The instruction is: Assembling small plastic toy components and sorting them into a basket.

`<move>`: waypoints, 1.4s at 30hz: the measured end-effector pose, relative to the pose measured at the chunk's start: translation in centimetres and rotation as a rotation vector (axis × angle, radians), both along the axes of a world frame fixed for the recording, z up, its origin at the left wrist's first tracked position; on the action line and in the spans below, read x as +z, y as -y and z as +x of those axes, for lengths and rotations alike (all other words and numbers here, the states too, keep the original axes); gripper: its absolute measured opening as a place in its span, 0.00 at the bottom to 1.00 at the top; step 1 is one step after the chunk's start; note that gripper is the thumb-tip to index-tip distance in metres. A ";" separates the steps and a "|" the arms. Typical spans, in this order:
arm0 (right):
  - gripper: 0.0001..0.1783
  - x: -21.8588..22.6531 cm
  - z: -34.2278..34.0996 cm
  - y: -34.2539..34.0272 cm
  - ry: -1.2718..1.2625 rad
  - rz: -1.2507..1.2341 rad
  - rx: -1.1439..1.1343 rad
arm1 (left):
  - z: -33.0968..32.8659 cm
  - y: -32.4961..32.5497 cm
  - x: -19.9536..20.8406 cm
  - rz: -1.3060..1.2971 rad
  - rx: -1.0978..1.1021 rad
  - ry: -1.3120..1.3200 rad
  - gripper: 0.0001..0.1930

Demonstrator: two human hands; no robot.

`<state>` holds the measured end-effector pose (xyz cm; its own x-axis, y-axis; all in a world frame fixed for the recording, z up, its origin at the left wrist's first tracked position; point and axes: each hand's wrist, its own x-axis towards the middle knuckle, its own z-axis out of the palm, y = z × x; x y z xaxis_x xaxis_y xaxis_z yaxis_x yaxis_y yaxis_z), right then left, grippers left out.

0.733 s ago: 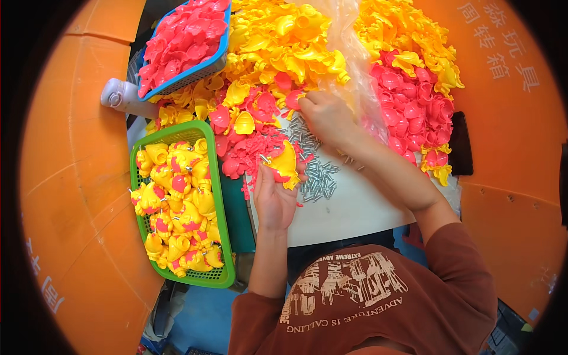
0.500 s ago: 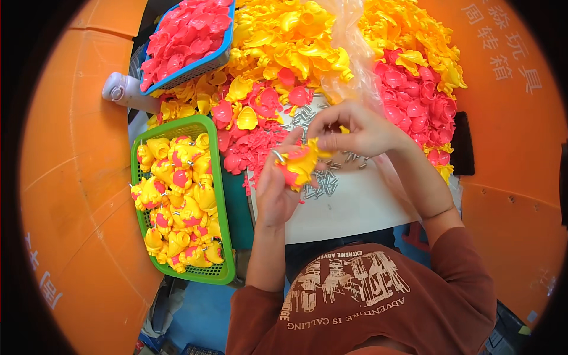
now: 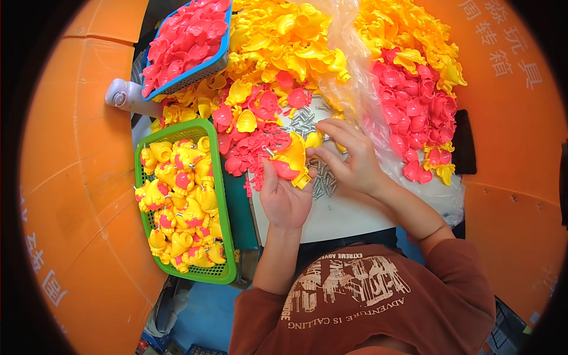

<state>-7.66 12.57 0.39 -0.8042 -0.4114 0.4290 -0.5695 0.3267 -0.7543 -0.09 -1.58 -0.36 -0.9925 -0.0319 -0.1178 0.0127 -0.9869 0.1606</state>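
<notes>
My left hand [image 3: 287, 200] cradles a yellow and pinkish-red plastic toy part [image 3: 290, 163], thumb on one side and fingers on the other. A short metal pin [image 3: 270, 152] sticks out from its left edge. To the right, my right hand [image 3: 357, 158] has its thumb and fingers closed around a small yellow plastic piece [image 3: 313, 140], right beside the toy part; whether the two touch is hard to see. Small silver metal pins [image 3: 323, 182] lie on the white tabletop [image 3: 340, 219] below and behind my hands.
A green basket [image 3: 227, 236] of yellow-and-red toy parts stands at left. Behind it are a pale bottle [image 3: 127, 94] and a blue basket [image 3: 220, 59] of red pieces. Yellow parts [image 3: 284, 35] and red parts [image 3: 408, 106] heap at the back, with clear plastic sheeting [image 3: 352, 65] between.
My right hand has come lower, its small yellow piece now close to the toy part. My left hand has shifted slightly right and turned the toy part, which shows more yellow.
</notes>
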 end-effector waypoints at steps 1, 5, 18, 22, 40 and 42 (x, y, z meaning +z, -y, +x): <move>0.19 -0.1 0.3 0.0 0.119 -0.056 0.029 | 0.2 -0.1 -0.2 -0.002 -0.002 0.002 0.28; 0.19 -1.1 1.0 -0.2 0.697 -0.523 0.108 | 0.5 -1.0 0.1 0.069 -0.065 -0.006 0.29; 0.26 -0.2 0.6 -0.6 0.870 -0.946 0.176 | 1.0 -1.0 1.3 0.123 -0.198 -0.067 0.30; 0.33 1.5 0.0 -1.7 0.238 -0.582 0.223 | 0.9 0.0 0.6 -0.006 -0.213 -0.074 0.27; 0.42 4.7 1.7 -1.8 -0.174 0.068 0.540 | 2.0 -1.3 2.0 -0.688 -0.038 0.048 0.25; 0.41 4.5 1.6 -1.7 -0.169 0.018 0.551 | 2.0 -1.3 2.0 -0.927 -0.061 -0.051 0.29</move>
<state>-6.08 14.26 4.91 -0.3896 -0.7588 0.5219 -0.7717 -0.0403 -0.6347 1.89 -0.26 1.61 -0.9988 -0.0393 -0.0276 -0.0062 -0.4634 0.8861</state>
